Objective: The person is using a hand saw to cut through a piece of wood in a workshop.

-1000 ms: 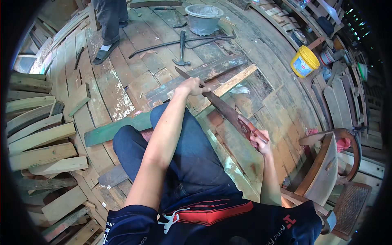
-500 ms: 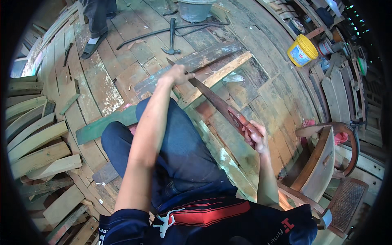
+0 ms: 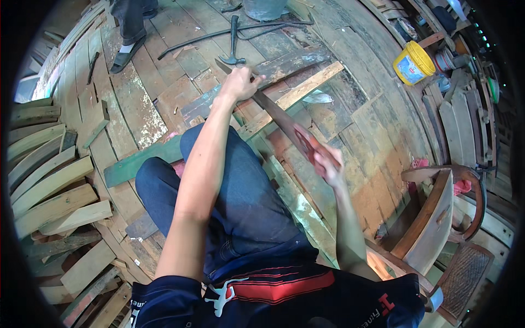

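Observation:
A handsaw [image 3: 277, 116] with a dark blade and reddish-brown handle lies diagonally in front of me, crossing a light wooden strip [image 3: 314, 85]. My right hand [image 3: 328, 164] is wrapped round its handle. Near the far end of the blade, my left hand [image 3: 239, 85] is closed, a finger sticking out to the right; the blade's tip shows past it. Its grip is partly hidden under the hand. A dark weathered plank [image 3: 292, 66] runs behind the light strip. My bent legs in jeans [image 3: 240, 180] are close to the near side of the wood.
Beyond my left hand lie a claw hammer [image 3: 233, 41] and a long pry bar [image 3: 202, 39]. A person's sandalled foot [image 3: 127, 54] is at far left. Cut wood [image 3: 60, 210] is heaped left. A yellow bucket [image 3: 413, 63] and curved wooden chair parts [image 3: 426, 218] are at right.
The saw has slid forward and to the left, away from me. Both hands have moved with it. The view has shifted slightly.

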A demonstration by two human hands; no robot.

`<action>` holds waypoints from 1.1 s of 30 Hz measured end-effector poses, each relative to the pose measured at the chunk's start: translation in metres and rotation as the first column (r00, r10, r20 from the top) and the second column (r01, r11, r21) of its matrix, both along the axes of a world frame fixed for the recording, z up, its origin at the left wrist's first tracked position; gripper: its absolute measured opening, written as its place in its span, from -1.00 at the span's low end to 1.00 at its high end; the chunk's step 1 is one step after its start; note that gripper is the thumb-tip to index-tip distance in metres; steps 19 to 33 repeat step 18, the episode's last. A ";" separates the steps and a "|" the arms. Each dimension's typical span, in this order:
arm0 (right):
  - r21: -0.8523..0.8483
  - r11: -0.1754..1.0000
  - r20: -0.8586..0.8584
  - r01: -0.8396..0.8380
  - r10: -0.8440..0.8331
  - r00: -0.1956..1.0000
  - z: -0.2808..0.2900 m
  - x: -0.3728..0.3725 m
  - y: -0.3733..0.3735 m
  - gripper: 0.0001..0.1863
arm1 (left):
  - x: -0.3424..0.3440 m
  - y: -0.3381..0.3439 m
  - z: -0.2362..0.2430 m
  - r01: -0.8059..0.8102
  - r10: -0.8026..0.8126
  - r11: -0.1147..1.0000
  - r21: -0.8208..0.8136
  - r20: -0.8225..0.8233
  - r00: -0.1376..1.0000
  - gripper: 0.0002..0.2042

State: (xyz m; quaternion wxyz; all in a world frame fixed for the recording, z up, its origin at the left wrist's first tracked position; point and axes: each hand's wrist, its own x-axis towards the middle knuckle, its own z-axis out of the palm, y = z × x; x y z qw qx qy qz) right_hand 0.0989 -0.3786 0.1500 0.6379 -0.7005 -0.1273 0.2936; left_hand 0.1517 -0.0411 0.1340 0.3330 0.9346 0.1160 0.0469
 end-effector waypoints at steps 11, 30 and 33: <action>-0.162 0.987 -0.005 0.017 -0.018 1.000 0.155 -0.035 -0.084 -0.49 | -0.021 0.011 0.017 -0.012 0.015 0.998 -0.057 0.045 0.999 -0.69; -0.338 0.936 0.143 -0.095 0.151 0.978 -0.003 0.020 0.032 -0.64 | 0.007 -0.022 0.005 0.065 -0.065 0.998 -0.006 0.081 0.995 -0.70; -0.338 0.936 0.143 -0.095 0.151 0.978 -0.003 0.020 0.032 -0.64 | 0.007 -0.022 0.005 0.065 -0.065 0.998 -0.006 0.081 0.995 -0.70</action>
